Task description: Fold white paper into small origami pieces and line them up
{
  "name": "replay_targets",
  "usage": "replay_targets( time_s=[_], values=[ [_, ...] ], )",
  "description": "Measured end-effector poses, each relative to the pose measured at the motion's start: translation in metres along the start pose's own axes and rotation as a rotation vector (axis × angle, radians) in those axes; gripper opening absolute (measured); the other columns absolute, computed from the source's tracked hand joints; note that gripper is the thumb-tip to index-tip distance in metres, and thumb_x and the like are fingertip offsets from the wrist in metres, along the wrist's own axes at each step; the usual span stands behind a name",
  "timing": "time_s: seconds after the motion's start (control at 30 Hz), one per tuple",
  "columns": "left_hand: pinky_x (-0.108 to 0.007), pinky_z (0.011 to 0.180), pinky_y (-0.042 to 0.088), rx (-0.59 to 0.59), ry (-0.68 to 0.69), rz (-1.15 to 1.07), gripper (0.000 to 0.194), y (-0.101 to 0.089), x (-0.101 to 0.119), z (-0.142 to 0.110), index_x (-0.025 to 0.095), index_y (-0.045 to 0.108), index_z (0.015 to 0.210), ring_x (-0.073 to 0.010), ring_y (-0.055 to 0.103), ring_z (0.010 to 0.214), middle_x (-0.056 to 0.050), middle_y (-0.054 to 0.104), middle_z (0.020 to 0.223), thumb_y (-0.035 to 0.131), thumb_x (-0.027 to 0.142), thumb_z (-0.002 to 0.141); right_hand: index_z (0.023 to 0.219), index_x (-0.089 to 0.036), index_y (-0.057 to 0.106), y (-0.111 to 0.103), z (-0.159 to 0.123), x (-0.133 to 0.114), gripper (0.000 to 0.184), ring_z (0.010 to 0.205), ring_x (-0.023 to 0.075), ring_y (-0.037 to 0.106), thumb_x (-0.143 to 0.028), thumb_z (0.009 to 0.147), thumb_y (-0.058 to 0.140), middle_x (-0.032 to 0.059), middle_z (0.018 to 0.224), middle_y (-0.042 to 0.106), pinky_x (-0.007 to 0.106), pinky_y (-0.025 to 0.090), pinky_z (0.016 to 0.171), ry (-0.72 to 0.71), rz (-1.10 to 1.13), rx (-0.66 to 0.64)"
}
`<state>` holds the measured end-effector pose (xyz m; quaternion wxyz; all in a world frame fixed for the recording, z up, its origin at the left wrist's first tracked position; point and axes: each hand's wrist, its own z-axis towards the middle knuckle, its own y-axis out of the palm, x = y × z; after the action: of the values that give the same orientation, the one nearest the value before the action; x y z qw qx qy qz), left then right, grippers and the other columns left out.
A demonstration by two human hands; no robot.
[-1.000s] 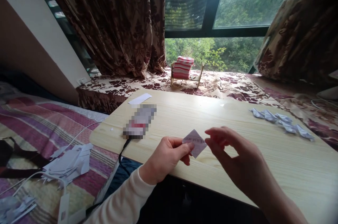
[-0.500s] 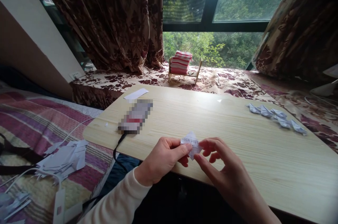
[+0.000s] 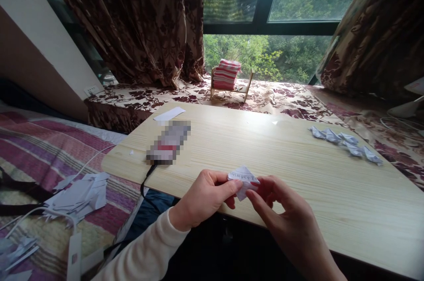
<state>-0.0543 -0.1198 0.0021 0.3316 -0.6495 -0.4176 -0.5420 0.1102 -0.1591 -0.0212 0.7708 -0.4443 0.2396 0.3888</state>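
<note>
A small folded piece of white paper (image 3: 241, 177) with printed text is held just above the near edge of the light wooden table (image 3: 281, 157). My left hand (image 3: 205, 199) pinches its left side between thumb and fingers. My right hand (image 3: 285, 219) pinches its right side with thumb and forefinger, the other fingers curled. Both hands are closed on the paper.
A row of folded paper pieces (image 3: 346, 144) lies at the table's right. A blurred object (image 3: 168, 143) with a black cord and a white slip (image 3: 169, 114) lie at the left. Paper scraps (image 3: 79, 192) sit on the striped bedspread. A small wooden rack with striped cloth (image 3: 227, 77) stands on the window seat.
My right hand, open and apart from the paper a second ago, has closed onto its right side. The paper has gone from a flat diamond to a more folded shape.
</note>
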Motion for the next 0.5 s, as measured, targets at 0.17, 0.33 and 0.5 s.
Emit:
replay_targets(
  time_s=[0.17,0.33,0.5],
  values=[
    [-0.021,0.058,0.038,0.017,0.020,0.007,0.028,0.002,-0.003,0.001,0.011,0.067,0.064,-0.0098,0.049,0.055,0.000,0.056,0.053,0.062,0.034,0.079,0.089,-0.019,0.063,0.002,-0.003,0.000,0.014,0.055,0.0131,0.059,-0.031,0.081,0.062,0.0012,0.068,0.067,0.023,0.049,0.049,0.153,0.049,-0.024],
    [-0.021,0.057,0.039,0.037,0.013,0.023,0.028,0.003,-0.005,0.001,0.011,0.066,0.063,-0.0103,0.051,0.055,-0.001,0.057,0.053,0.062,0.035,0.078,0.079,-0.020,0.061,0.006,-0.007,-0.001,0.012,0.052,0.0116,0.055,-0.030,0.084,0.058,0.0000,0.063,0.062,0.022,0.046,0.048,0.155,0.048,-0.028],
    [-0.021,0.055,0.039,0.056,0.013,0.035,0.029,0.004,-0.005,0.002,0.012,0.065,0.061,-0.0103,0.051,0.053,-0.001,0.057,0.053,0.060,0.034,0.079,0.085,-0.020,0.061,0.008,-0.014,-0.002,0.003,0.052,0.0098,0.049,-0.022,0.086,0.058,-0.0024,0.063,0.054,0.021,0.042,0.050,-0.084,-0.168,0.087]
  ],
)
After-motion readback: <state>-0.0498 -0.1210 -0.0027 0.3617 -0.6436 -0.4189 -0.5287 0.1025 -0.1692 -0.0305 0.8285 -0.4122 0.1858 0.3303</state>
